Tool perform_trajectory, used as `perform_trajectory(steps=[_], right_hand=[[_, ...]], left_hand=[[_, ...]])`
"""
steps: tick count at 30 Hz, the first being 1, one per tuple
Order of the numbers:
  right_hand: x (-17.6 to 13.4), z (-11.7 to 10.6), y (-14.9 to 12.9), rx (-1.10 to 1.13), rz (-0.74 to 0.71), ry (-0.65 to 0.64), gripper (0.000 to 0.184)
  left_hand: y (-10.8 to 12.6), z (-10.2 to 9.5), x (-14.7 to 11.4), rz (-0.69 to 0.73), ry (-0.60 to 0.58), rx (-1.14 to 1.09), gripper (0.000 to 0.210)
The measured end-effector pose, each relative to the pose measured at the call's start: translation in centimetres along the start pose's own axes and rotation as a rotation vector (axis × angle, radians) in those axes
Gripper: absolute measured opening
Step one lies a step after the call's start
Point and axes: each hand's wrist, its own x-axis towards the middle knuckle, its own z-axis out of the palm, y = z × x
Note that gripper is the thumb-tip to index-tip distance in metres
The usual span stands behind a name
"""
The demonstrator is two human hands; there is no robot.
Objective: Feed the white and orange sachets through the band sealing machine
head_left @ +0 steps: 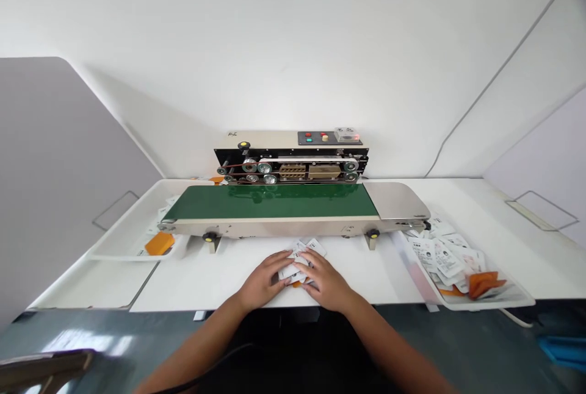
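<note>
At the front of the white table, a small pile of printed white packets point(290, 271) lies between my two hands, with a bit of orange showing under it. My left hand point(265, 279) curls round the pile's left side, fingers over the top and thumb at the near edge. From the right, my right hand point(326, 281) grips the same pile, its fingers bent over the packets. The fingers partly hide the packets, and their exact number cannot be seen. Just behind stands a band sealing machine point(293, 165) with a green conveyor belt point(279, 202).
A white bin point(485, 302) at the right holds many loose white packets and some orange ones. Another white tray point(123, 229) at the left contains white packets and an orange one point(160, 244). The conveyor's legs and black knobs point(210, 236) stand behind my hands.
</note>
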Motion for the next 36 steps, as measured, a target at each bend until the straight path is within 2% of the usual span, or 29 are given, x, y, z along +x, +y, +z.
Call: perform_trajectory(steps=[4, 8, 12, 16, 29, 36], right_hand=[[0.1, 0.1, -0.1, 0.011, 0.018, 0.038, 0.061], [0.5, 0.1, 0.1, 0.026, -0.011, 0.051, 0.064], [0.6, 0.2, 0.4, 0.018, -0.029, 0.034, 0.064], [0.6, 0.2, 0.3, 0.004, -0.042, 0.027, 0.069], [0.3, 0.6, 0.7, 0.006, -0.065, 0.090, 0.072], [-0.2, 0.5, 0.5, 0.004, -0.056, 0.076, 0.077]], left_hand=[[0.0, 0.0, 0.1, 0.001, 0.013, 0.030, 0.051], [0.1, 0.3, 0.1, -0.016, 0.074, 0.050, 0.047], [0.1, 0.7, 0.2, -0.055, 0.130, 0.060, 0.054], [0.0, 0.6, 0.3, -0.077, 0.139, 0.055, 0.060], [-0.2, 0.6, 0.0, -0.105, 0.163, 0.032, 0.059], [-0.6, 1.0, -0.7, -0.102, 0.181, 0.007, 0.057]])
